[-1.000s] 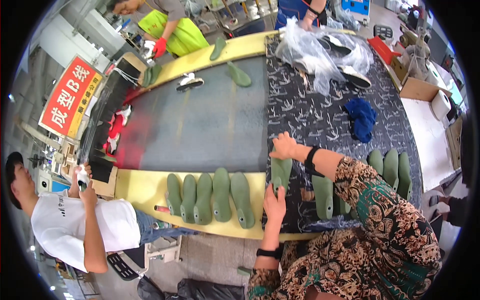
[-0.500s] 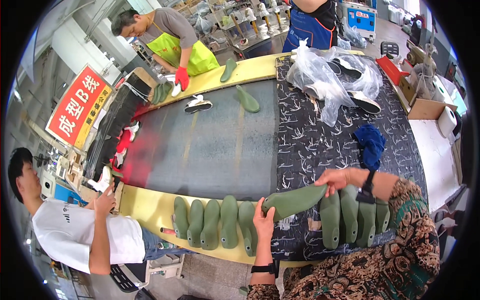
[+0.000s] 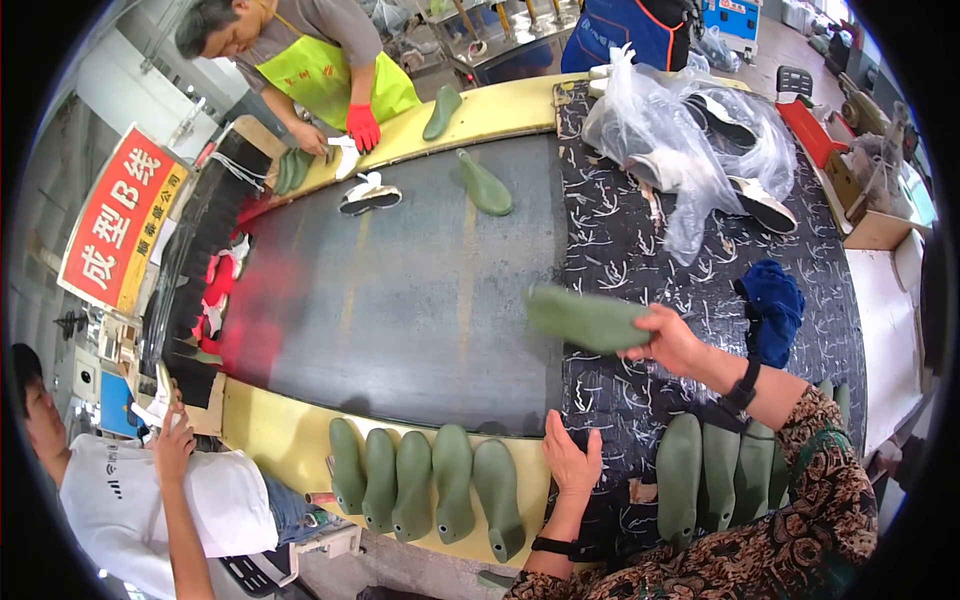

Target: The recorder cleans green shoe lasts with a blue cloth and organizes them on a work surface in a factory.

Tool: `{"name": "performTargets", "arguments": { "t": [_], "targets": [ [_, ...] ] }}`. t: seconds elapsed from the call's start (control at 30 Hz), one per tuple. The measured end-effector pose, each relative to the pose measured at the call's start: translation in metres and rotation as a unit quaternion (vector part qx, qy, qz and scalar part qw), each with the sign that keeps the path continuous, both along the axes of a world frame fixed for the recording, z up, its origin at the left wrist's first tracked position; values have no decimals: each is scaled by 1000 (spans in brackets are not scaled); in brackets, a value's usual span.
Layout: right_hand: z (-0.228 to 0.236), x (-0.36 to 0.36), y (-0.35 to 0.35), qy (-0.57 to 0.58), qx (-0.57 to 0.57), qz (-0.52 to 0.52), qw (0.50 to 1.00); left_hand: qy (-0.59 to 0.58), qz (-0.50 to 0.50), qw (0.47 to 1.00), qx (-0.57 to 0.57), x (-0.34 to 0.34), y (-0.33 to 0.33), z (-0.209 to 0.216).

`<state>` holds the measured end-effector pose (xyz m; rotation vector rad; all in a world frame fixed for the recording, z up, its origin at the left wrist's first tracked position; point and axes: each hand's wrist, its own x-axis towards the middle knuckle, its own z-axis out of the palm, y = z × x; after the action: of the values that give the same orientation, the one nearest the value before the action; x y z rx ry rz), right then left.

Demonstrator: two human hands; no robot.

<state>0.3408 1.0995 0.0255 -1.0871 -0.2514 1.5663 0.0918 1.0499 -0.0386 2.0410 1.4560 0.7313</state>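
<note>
My right hand point(image 3: 672, 340) grips one end of a green shoe last point(image 3: 585, 318). The last is slightly blurred and held flat above the line where the dark belt point(image 3: 400, 290) meets the black patterned board point(image 3: 615, 385). Lower down, my left hand point(image 3: 570, 455) is empty, its fingers and thumb apart. Just left of it, several green lasts stand in a row, the closest being one last point(image 3: 498, 497) on the yellow ledge point(image 3: 285, 420). Another group of green lasts point(image 3: 680, 480) stands near my right forearm, which partly hides it.
Shoes in clear plastic bags point(image 3: 665, 150) and a blue cloth point(image 3: 772, 310) lie on the board. A shoe point(image 3: 371, 193) and a last point(image 3: 485, 186) rest on the belt. A person in a yellow-green apron point(image 3: 320, 85) works opposite; another in a white shirt point(image 3: 165, 500) sits left.
My left hand has let go of the last and opened. My right hand has carried the last up and away from me, toward the belt. The view has shifted slightly.
</note>
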Motion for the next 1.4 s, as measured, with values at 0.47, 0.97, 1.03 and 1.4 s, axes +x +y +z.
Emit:
{"name": "performTargets", "arguments": {
  "t": [0.47, 0.97, 1.03, 1.4],
  "targets": [
    [-24, -35, 160, -106, 103, 182, 972, -83, 13, 996, -11, 3, 13, 0],
    [81, -35, -237, -455, -211, 460, 733, 26, -43, 993, 103, -1, 3, -13],
    [69, -39, -236, -467, -198, 451, 734, -31, -69, 994, 84, -1, -22, -2],
    [62, -95, -195, -396, -112, 478, 776, -31, -160, 985, -59, -35, -129, 58]
  ]
}}
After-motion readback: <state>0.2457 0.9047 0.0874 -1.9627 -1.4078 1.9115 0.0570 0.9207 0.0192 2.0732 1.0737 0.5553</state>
